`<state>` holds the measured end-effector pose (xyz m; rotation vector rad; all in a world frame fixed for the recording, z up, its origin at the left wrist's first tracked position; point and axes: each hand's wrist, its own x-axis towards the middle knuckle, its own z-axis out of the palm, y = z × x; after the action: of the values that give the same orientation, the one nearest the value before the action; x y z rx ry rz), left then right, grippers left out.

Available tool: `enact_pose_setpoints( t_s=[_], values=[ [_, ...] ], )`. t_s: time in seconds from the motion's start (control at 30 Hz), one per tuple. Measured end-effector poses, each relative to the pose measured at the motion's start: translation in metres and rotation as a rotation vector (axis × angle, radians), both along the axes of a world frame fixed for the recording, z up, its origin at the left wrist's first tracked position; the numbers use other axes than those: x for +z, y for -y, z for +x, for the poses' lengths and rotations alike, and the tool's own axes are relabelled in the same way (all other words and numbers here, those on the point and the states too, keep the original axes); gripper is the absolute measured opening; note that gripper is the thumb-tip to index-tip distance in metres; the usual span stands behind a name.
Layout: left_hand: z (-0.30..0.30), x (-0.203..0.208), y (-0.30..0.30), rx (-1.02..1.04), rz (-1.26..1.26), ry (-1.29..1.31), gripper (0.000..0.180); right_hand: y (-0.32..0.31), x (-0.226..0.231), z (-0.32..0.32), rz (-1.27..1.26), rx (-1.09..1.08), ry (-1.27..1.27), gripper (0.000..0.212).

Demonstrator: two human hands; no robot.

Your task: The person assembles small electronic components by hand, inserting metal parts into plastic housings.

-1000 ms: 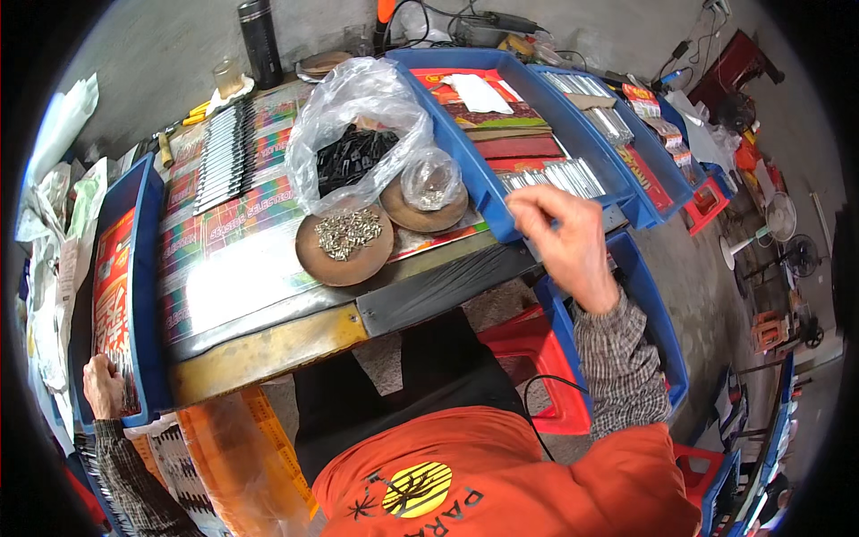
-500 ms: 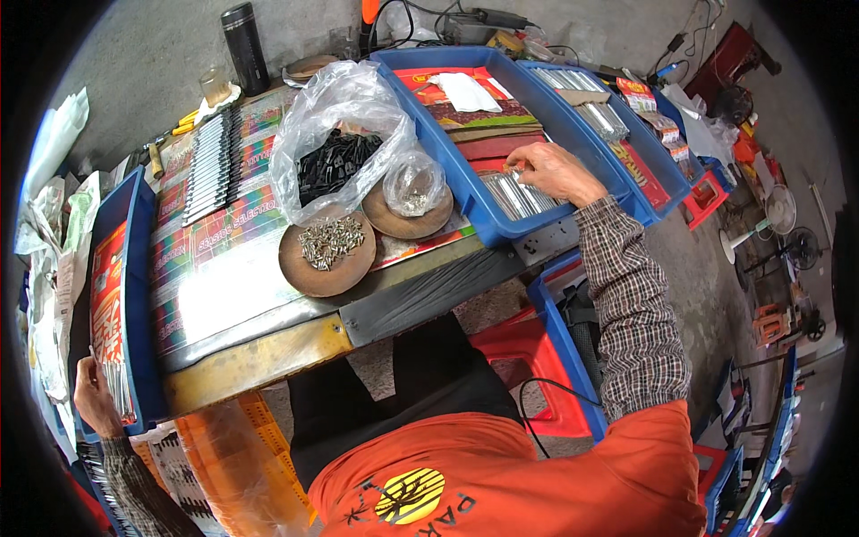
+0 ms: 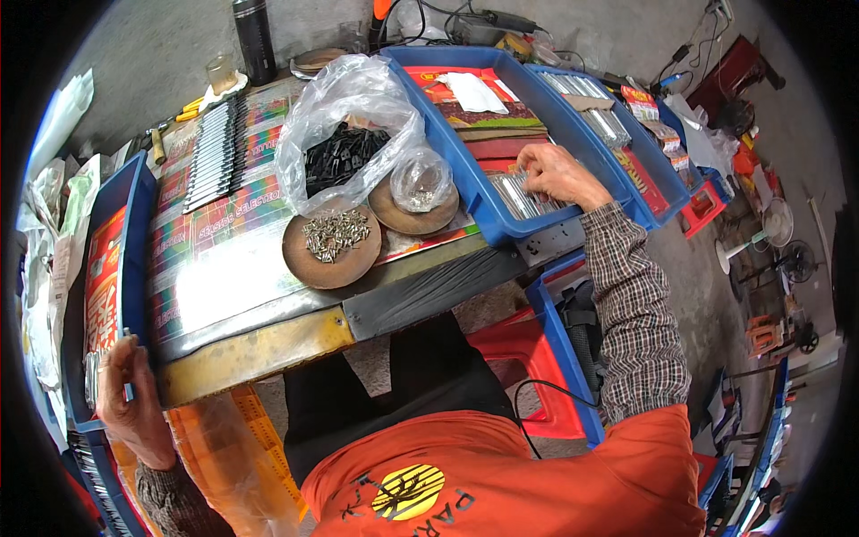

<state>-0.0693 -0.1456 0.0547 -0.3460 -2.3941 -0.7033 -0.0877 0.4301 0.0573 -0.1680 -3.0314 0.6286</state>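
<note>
My left hand (image 3: 136, 403) is at the near end of the left blue tray (image 3: 136, 242), its fingers closed round a thin silvery metal piece (image 3: 129, 390). More slim metal pieces (image 3: 92, 376) lie in that tray beside my fingers. On the right, my right hand (image 3: 562, 176) reaches into a larger blue tray (image 3: 465, 210), fingers bent and pinched over a row of shiny metal strips (image 3: 519, 195). Whatever is between those fingertips is too small to name. Between the hands, a brown round dish (image 3: 304, 268) holds a heap of small metal pins (image 3: 335, 234).
A clear plastic bag (image 3: 394, 98) of black clips (image 3: 344, 157) stands open mid-table. Behind the dish, a second brown dish (image 3: 398, 219) bears a small bag (image 3: 422, 182). A row of assembled metal-and-black pieces (image 3: 215, 152) lies farther left. Another blue tray (image 3: 658, 201) stands right.
My left hand has lifted and moved right from the tray's near end, now with a thin metal piece in its fingers. The right hand stays over the metal strips, its fingers shifted slightly.
</note>
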Motion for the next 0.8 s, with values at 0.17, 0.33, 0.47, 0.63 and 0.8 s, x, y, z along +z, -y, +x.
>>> enact_pose_setpoints(
  t_s=[0.17,0.33,0.47,0.63,0.8],
  values=[
    [0.017,0.0,-0.045,-0.179,0.34,0.195,0.018,0.01,0.013,0.005,-0.069,-0.086,0.183,0.017],
    [0.033,0.006,-0.077,-0.275,0.637,0.457,0.017,0.026,0.019,0.016,-0.264,-0.052,-0.107,0.012],
    [0.032,-0.003,-0.106,-0.408,0.774,0.576,0.012,0.078,0.04,0.045,-0.406,-0.016,-0.479,0.01],
    [0.042,-0.011,-0.123,-0.504,0.966,0.752,0.01,0.152,0.049,0.078,-0.595,0.125,-0.415,0.011],
    [0.05,-0.022,-0.128,-0.59,1.075,0.889,0.009,0.186,0.018,0.091,-0.991,0.233,-0.001,0.017]
  ],
)
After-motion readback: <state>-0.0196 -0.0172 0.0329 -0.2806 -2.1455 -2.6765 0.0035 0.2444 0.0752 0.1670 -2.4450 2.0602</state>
